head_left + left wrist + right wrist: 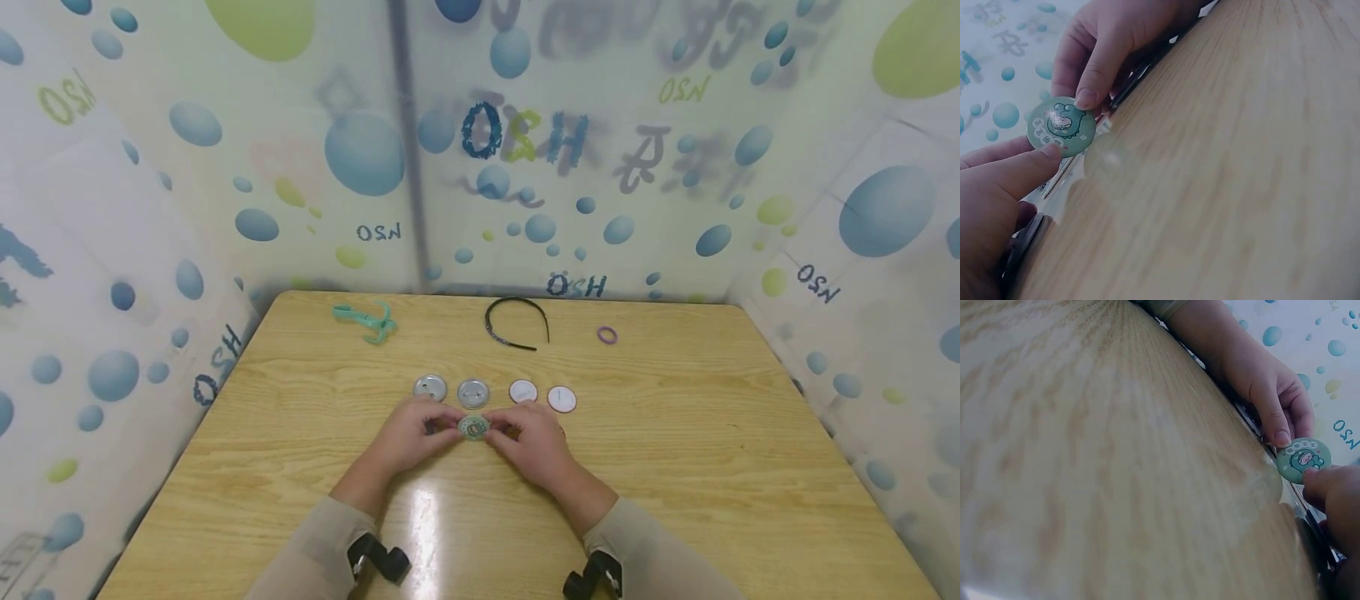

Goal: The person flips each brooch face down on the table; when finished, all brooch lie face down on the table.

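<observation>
Green badge (473, 428) over mid desk (712, 467); via cam I see L hand (418, 429) + R hand (534, 442) pinching it. Desk wood-grain, bubble-print wall (480, 225) behind. 2 silver discs (473, 393) + 2 white discs (562, 399) just past; teal clip (381, 324) nr back-L corner; blk headband (517, 298), purple ring (601, 334) nr back edge.

Booth-like enclosure, office or home impossible to tell; pale sheet-like walls (442, 212) on three sides, printed with blue and green dots (364, 154) and reversed lettering (522, 135); dark upright bar (408, 142) showing through back one; wood-grain table (675, 467) set against it
</observation>
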The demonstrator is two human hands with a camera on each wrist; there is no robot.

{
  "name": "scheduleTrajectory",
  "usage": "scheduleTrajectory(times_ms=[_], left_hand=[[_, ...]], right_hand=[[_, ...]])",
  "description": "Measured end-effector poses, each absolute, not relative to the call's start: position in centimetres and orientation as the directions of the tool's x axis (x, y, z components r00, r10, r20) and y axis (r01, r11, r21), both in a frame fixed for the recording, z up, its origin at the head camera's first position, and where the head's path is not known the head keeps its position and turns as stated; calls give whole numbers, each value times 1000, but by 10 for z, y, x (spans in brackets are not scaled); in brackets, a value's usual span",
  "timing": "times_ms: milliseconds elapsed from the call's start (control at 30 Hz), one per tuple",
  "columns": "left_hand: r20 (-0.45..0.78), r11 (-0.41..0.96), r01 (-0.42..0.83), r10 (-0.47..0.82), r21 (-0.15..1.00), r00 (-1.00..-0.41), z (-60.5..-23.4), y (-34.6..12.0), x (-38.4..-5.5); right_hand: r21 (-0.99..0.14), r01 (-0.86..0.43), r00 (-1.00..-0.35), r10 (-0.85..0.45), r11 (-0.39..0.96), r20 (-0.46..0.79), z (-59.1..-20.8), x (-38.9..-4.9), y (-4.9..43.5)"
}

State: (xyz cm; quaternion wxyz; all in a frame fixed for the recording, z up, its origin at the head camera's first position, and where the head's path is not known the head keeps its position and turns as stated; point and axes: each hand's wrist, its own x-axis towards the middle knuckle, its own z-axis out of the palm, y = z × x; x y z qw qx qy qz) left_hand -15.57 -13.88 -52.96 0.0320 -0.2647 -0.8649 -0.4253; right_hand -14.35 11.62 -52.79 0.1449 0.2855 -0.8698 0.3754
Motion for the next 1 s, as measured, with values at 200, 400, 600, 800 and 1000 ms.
scheduleTrajectory(times_ms=[200, 400, 600, 800, 1000], left_hand=[[323, 474, 520, 437, 711, -840, -531, -139, -157], [323, 481, 525, 441, 702, -837, -531, -139, -158], [317, 502, 532, 453, 682, -833, -529, -139, -158], [324, 495, 546, 465, 676, -824, -529, -140, -157], [346, 499, 569, 472, 653, -811, -530, -141, -157]], right_hand=[[-575, -606, -794, -381, 549, 473, -526, -144, 116], [-565, -611, -790, -383, 555, 478, -526, -145, 115], [-577, -594, -803, -385, 560, 454, -526, -145, 115], [-586, -579, -815, -373, 567, 443, -526, -144, 115], [-585, -570, -820, -364, 577, 442, -527, -143, 115]])
